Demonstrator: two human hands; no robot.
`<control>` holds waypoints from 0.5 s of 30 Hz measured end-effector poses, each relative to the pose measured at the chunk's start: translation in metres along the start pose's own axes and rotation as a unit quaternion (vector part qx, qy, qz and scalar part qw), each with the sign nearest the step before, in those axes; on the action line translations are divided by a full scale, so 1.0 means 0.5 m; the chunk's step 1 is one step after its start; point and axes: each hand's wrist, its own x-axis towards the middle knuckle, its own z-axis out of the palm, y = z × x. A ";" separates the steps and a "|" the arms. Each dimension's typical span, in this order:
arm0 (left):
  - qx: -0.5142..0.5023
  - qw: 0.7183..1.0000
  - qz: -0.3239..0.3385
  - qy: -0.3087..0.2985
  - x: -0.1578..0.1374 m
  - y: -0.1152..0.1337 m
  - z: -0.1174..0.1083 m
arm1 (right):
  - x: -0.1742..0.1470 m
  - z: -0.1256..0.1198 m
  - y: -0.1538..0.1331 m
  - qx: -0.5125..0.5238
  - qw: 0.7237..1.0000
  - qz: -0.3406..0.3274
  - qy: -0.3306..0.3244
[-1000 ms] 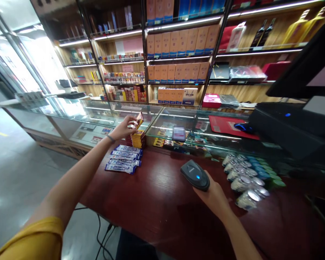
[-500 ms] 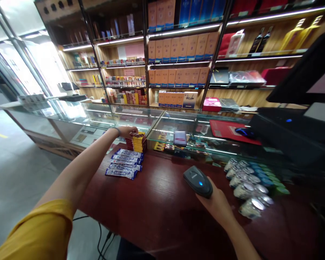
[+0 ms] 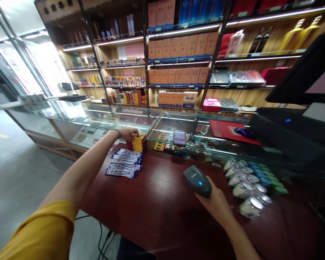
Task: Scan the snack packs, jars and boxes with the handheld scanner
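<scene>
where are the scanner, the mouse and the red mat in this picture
scanner [image 3: 197, 180]: head view, on the top of its dark body
mouse [image 3: 245, 133]: head view, on its dark back
red mat [image 3: 224, 130]: head view, on its bare surface left of the mouse

Scanner [image 3: 197, 181]: dark grey to black, rounded body, small blue light lit on top. Gripped in the right hand [image 3: 215, 198], its broad head tilted away and leftward, above the desk [image 3: 162, 213].

Stack of packets [image 3: 139, 143]: flat, thin, yellow and dark red, piled neatly one on another, yellow ends showing. Stands at the desk's far left. Left hand [image 3: 129, 133] at its top, fingers curled; topmost packet partly hidden, its print too small to read.
</scene>
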 end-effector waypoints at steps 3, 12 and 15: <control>0.025 0.998 0.044 0.037 -0.012 -0.005 0.032 | -0.003 0.003 -0.003 -0.008 1.000 -0.004 0.025; 0.245 0.967 0.004 0.068 -0.069 -0.002 0.107 | -0.003 0.005 -0.011 -0.014 0.999 0.015 0.036; 0.275 0.958 -0.004 0.077 -0.079 0.008 0.119 | -0.001 -0.005 -0.027 0.009 0.999 0.039 0.036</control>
